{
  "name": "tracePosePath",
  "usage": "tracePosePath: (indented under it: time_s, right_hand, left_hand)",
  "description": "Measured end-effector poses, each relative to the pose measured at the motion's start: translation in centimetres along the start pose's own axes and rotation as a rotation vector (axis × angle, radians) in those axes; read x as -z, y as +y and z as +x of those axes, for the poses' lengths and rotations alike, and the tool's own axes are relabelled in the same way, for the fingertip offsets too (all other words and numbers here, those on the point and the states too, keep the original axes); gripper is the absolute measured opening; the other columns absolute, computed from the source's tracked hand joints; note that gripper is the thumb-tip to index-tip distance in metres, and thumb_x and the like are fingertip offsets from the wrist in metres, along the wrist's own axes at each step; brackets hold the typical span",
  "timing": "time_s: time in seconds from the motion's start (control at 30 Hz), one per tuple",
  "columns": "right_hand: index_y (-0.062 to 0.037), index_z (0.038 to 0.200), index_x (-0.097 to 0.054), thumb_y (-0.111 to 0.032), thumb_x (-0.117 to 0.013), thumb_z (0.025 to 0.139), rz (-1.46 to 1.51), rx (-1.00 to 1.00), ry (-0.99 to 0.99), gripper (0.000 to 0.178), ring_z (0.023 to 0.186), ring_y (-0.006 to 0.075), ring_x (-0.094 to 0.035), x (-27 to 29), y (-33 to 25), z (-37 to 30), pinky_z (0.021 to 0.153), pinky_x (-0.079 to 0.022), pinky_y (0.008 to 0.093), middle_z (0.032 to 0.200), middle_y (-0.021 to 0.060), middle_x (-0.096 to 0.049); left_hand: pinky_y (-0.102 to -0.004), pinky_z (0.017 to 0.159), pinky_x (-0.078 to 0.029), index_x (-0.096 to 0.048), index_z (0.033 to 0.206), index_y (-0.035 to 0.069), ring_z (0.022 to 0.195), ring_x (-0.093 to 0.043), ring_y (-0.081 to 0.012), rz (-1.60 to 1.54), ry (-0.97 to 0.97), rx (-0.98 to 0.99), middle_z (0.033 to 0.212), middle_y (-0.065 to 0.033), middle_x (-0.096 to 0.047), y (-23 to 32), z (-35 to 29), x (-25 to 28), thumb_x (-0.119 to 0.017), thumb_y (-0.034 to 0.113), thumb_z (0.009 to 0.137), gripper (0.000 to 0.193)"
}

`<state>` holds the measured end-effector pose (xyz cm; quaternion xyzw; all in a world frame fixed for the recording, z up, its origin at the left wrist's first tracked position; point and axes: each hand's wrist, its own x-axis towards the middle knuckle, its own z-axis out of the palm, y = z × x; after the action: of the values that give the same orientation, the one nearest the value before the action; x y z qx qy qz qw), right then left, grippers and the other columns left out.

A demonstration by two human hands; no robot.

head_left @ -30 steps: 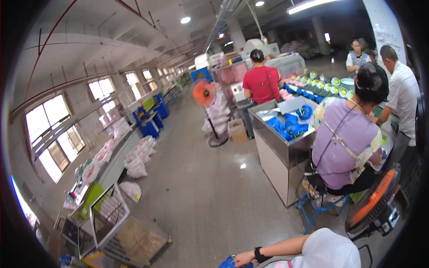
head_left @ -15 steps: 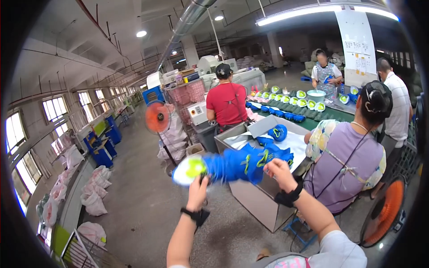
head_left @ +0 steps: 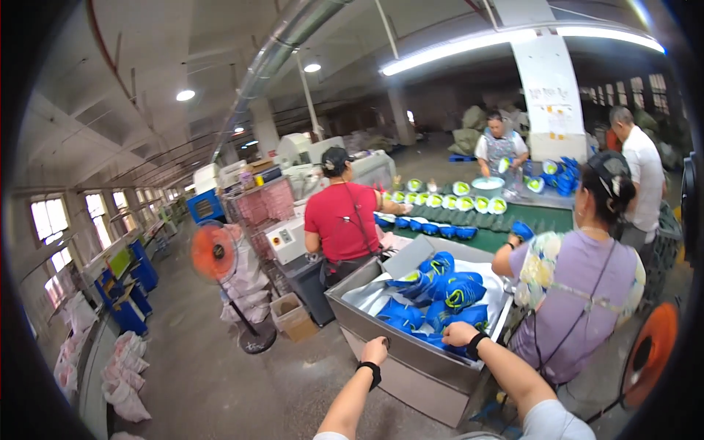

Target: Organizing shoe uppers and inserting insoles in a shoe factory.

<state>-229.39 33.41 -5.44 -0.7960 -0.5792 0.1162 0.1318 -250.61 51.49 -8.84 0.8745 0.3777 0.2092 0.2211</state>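
A large grey bin (head_left: pixel 411 364) lined with white sheeting stands in front of me, holding a heap of blue shoe uppers (head_left: pixel 462 293) with yellow-green markings. My left hand (head_left: pixel 375 350) is closed just outside the bin's near wall; a small dark thing shows at its fingertips, too small to name. Over the near right part of the bin, my right hand (head_left: pixel 460 334) has its fingers curled against the nearest blue uppers. What those fingers hold, if anything, is hidden. Black bands circle both wrists.
A person in red (head_left: pixel 341 213) works beyond the bin, another in a purple vest (head_left: pixel 565 293) close on its right. An orange fan (head_left: pixel 213 251) stands at left, another fan (head_left: pixel 651 352) at right. Behind runs a green conveyor (head_left: pixel 506 240) with rows of shoe parts.
The string of blue uppers that both hands stretched out in front of the bin is no longer between them; the bin's blue heap is larger. My view has turned right.
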Motion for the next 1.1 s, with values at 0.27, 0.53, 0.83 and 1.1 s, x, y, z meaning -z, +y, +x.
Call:
tracePosePath:
  time_s: [0.27, 0.53, 0.83, 1.1]
  right_hand:
    - [-0.0075, 0.070, -0.065, -0.021, -0.055, 0.067, -0.488, 0.122, 0.108, 0.017, 0.077, 0.0240, -0.058, -6.2, -10.7, -12.2, 0.060, -0.047, 0.0367, 0.073, 0.0073, -0.060]
    - [-0.0105, 0.090, -0.062, -0.030, -0.050, 0.083, 0.424, -0.120, -0.269, 0.024, 0.078, 0.0323, -0.060, -25.8, -15.8, -30.1, 0.067, -0.047, 0.0404, 0.084, 0.0133, -0.063]
    - [-0.0073, 0.094, -0.062, -0.033, -0.048, 0.084, 0.610, -0.935, -0.176, 0.031, 0.085, 0.0278, -0.060, -27.1, -18.9, -53.8, 0.075, -0.046, 0.0375, 0.089, 0.0122, -0.064]
    - [-0.0045, 0.084, -0.062, -0.029, -0.050, 0.082, 0.537, -1.248, 0.353, 0.028, 0.080, 0.0297, -0.059, -26.9, -23.0, -70.2, 0.075, -0.045, 0.0388, 0.082, 0.0144, -0.062]
  left_hand:
    - [-0.0356, 0.079, -0.047, -0.058, 0.102, 0.009, 0.099, -0.053, -0.0283, -0.496, -0.236, -0.609, 0.108, -0.0090, -0.055, 1.8, -11.6, -1.9, -0.051, 0.000, 0.070, 0.034]
    - [-0.0397, 0.068, -0.048, -0.061, 0.098, 0.014, 0.084, -0.059, -0.0300, 0.143, -1.072, -1.181, 0.093, -0.0135, -0.061, -1.6, -25.0, -9.3, -0.047, 0.012, 0.079, 0.023]
    - [-0.0413, 0.069, -0.046, -0.060, 0.097, 0.014, 0.082, -0.058, -0.0333, 0.077, -1.495, -1.448, 0.089, -0.0180, -0.059, 1.3, -41.2, -20.3, -0.049, 0.018, 0.080, 0.021]
    - [-0.0422, 0.070, -0.044, -0.059, 0.095, 0.010, 0.083, -0.055, -0.0346, -0.005, -1.655, -1.509, 0.090, -0.0184, -0.057, 16.0, -60.4, -22.2, -0.050, 0.023, 0.081, 0.021]
